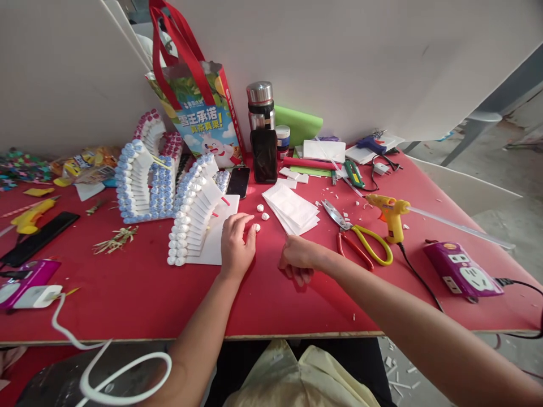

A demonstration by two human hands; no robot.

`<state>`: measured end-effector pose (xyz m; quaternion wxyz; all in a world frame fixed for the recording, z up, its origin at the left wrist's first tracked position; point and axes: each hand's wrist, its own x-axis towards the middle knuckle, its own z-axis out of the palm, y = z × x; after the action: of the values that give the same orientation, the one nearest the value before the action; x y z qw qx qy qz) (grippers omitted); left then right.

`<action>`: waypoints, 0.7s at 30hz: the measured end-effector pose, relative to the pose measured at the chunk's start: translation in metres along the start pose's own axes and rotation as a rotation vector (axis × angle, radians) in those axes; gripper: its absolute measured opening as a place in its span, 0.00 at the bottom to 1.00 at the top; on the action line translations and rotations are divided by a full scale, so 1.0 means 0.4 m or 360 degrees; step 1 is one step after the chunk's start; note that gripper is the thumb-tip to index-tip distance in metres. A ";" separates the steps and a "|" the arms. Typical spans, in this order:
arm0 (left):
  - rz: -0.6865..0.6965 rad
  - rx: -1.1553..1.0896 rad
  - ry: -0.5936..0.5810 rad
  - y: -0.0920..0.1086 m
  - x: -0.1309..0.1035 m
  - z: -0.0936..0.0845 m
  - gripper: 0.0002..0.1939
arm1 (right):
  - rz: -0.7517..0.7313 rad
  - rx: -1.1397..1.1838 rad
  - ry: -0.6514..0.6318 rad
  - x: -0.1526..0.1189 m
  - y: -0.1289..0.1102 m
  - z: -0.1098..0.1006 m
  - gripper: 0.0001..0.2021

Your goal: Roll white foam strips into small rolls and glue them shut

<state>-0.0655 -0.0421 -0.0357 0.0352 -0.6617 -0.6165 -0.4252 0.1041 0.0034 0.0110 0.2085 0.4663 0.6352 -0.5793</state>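
Observation:
My left hand (238,244) rests beside the curved white paper piece (202,212). Its thumb and fingers close around a small white ball (257,227), which shows at the thumb tip. Two more white balls (262,212) lie just beyond it. My right hand (299,259) hovers low over the red table, in front of the stack of white paper sheets (291,208). Its fingers are curled and pressed together; whatever they grip is too small or hidden. A white board (216,243) lies under the curved piece, whose outer edge is lined with white balls.
To the right are pliers (363,247), a yellow glue gun (391,217) and a purple power strip (464,271). Behind stand a gift bag (207,124), a flask (259,102) and a black phone (263,156). A blue-edged paper piece (144,186) sits left. The table's front edge (297,336) is near.

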 end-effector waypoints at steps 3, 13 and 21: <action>-0.0015 -0.0020 0.0002 0.001 -0.001 -0.001 0.10 | -0.0014 0.0011 0.0080 -0.008 -0.001 0.001 0.14; 0.0012 -0.0037 -0.0042 0.000 0.002 0.010 0.11 | -0.0132 0.0064 0.0260 0.015 0.013 0.020 0.15; 0.0037 -0.0049 0.0024 -0.002 -0.001 0.002 0.10 | 0.0003 0.0094 0.0106 -0.014 -0.002 0.008 0.15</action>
<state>-0.0656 -0.0418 -0.0368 0.0345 -0.6661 -0.6018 -0.4392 0.1054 -0.0013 0.0152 0.1739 0.4918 0.6240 -0.5818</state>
